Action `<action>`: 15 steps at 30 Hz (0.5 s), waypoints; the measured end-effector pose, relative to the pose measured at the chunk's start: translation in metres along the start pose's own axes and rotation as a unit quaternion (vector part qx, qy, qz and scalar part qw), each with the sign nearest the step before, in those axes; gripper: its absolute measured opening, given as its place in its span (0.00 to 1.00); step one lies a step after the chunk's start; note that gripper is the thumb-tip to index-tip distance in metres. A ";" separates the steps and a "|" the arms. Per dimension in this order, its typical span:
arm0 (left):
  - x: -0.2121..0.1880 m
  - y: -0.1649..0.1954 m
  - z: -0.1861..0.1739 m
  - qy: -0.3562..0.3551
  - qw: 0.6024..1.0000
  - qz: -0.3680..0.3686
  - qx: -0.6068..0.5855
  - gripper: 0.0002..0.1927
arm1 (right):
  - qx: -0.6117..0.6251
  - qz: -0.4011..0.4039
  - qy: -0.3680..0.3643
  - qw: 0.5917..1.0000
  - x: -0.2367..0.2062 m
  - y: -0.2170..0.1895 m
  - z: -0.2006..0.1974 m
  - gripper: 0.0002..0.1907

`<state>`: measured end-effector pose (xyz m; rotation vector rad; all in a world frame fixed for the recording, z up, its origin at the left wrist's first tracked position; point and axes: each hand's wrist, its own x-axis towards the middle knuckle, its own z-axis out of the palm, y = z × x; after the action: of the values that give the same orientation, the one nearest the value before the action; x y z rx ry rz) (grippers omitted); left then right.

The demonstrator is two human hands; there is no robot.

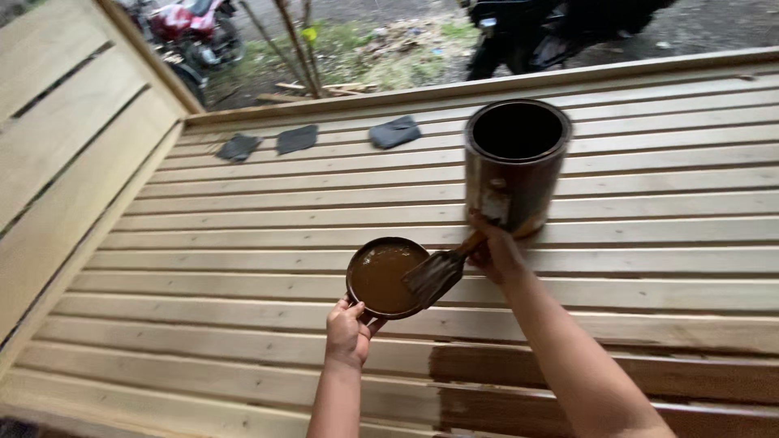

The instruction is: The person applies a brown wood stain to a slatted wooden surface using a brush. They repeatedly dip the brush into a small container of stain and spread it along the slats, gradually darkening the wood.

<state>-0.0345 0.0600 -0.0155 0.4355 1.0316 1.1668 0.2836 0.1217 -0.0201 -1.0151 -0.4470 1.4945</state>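
My left hand (349, 331) grips the near rim of a round lid (381, 277) smeared with brown stain, holding it flat above the wooden slats. In my right hand (497, 251) is a paintbrush (438, 272) whose wet bristles rest on the lid's right edge. The same hand also seems to touch the base of a tall dark open can (514, 166), which is lifted or tilted just above it. The can's inside looks dark and its contents cannot be seen.
A pale slatted wooden platform (243, 243) fills the view, with a raised side panel (65, 154) at the left. A brown stained patch (568, 377) lies near my right arm. Three dark cloths (297, 139) lie on the far slats. Motorbikes (191, 28) stand beyond.
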 end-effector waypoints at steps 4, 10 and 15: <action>-0.009 0.008 -0.010 0.019 1.000 0.017 0.004 0.21 | 0.004 -0.047 -0.049 0.998 -0.010 -0.018 0.019 0.20; -0.007 -0.023 0.025 -0.035 0.999 0.002 0.017 0.19 | -0.080 -0.082 -0.006 0.993 -0.047 -0.024 0.034 0.17; -0.005 -0.055 0.055 -0.071 0.997 -0.027 0.008 0.18 | -0.162 -0.152 -0.035 0.974 -0.084 -0.040 0.002 0.15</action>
<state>0.0414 0.0465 -0.0270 0.4934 0.9239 1.0636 0.2977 0.0524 0.0398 -1.0915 -0.8784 1.2052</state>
